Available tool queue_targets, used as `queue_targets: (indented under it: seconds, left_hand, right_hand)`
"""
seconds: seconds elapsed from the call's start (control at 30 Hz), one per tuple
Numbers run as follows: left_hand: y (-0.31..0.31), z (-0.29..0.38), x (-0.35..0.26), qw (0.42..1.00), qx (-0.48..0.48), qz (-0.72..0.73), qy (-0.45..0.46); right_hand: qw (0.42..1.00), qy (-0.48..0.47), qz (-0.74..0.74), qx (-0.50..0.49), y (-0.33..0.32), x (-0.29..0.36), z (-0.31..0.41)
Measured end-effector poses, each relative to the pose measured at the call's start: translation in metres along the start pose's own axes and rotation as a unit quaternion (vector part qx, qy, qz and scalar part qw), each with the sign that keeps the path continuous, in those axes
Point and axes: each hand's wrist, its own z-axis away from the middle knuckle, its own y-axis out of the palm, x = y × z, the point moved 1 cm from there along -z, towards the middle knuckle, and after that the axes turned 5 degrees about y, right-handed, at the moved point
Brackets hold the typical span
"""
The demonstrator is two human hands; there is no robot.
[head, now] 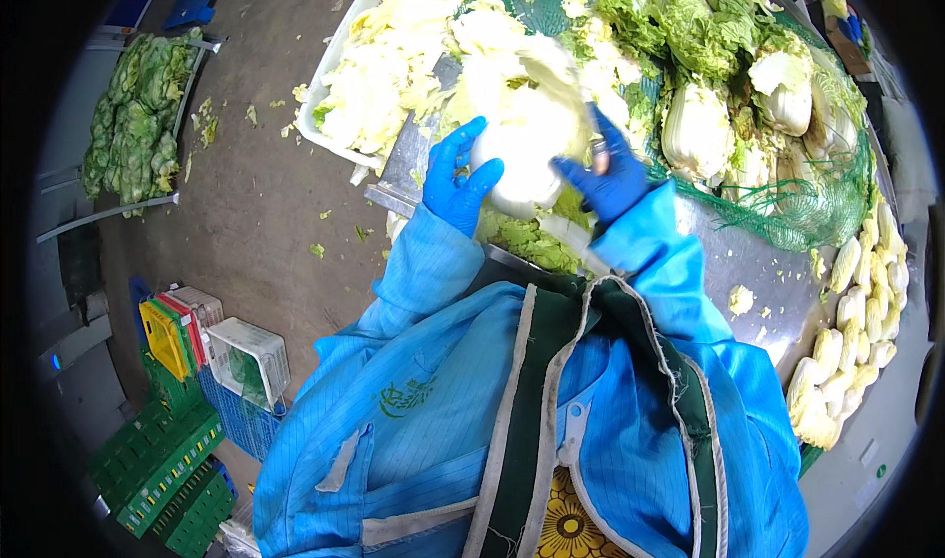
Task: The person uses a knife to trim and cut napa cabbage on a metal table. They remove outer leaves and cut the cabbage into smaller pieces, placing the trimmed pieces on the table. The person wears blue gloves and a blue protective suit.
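A pale napa cabbage head is between my two blue-gloved hands, its surface washed out by glare. My left hand curves around its left side, with thumb and fingers against it. From the right, my right hand grips the head, its thumb on the near side. A blurred outer leaf stands out at the cabbage's far right. Something small and shiny shows at the right fingers; I cannot tell what it is. Loose green leaves lie just below the head.
A white tub heaped with trimmed leaves stands left. Untrimmed cabbages lie in green netting on the metal table. Trimmed heads are stacked far right. A bagged cabbage cart and plastic crates stand left.
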Motion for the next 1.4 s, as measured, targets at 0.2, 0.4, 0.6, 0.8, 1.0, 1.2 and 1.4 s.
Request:
queue_targets:
  seconds: [0.2,0.4,0.6,0.8,1.0,1.2,1.4]
  left_hand:
    - [0.012,-0.034,-0.006,0.991,0.039,-0.125,0.014]
    - [0.027,-0.042,0.043,0.998,0.046,0.034,-0.033]
    - [0.014,-0.052,0.009,0.977,-0.067,-0.149,0.14]
    - [0.022,-0.017,-0.016,0.979,0.091,-0.081,0.163]
    - [-0.004,-0.02,-0.024,0.985,0.043,0.151,-0.071]
    - [-0.022,0.001,-0.03,0.932,0.107,-0.3,0.175]
    - [-0.01,0.038,-0.037,0.925,0.065,-0.334,0.168]
  right_hand:
    - [0.993,0.073,-0.076,0.053,0.02,-0.009,0.014]
    - [0.952,0.135,-0.268,0.064,0.011,-0.008,0.024]
    - [0.961,0.116,-0.223,0.113,0.001,-0.014,0.018]
    - [0.97,0.109,-0.203,0.081,0.007,-0.024,0.028]
    - [0.929,0.28,-0.242,0.027,-0.011,-0.095,0.065]
    - [0.962,0.19,-0.194,0.0,-0.024,-0.009,0.018]
    - [0.992,-0.115,-0.018,0.043,0.04,-0.018,0.011]
